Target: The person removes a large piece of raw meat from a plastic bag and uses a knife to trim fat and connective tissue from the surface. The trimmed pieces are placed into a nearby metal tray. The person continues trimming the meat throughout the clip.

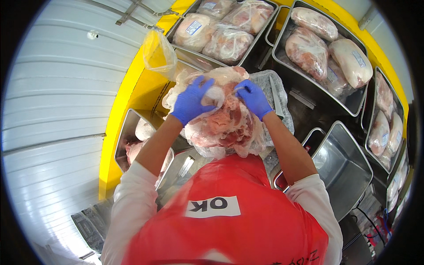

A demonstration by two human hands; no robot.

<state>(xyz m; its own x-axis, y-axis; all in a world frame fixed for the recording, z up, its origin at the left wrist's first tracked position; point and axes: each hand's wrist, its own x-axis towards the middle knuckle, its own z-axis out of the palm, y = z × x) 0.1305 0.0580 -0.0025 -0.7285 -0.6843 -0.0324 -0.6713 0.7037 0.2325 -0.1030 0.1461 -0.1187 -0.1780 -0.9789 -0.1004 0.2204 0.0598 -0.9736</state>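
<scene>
Near a knife and tub, splayed left fingers and curled-in right fingers touch meat.

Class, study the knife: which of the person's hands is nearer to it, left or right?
Right. The right hand is just left of the knife; the left hand is farther left, over the left part of the meat.

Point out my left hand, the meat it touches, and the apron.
Left hand [188, 103]: head view, back of glove.
Meat [226, 125]: head view, exposed flesh.
Apron [229, 232]: head view, red front.
</scene>
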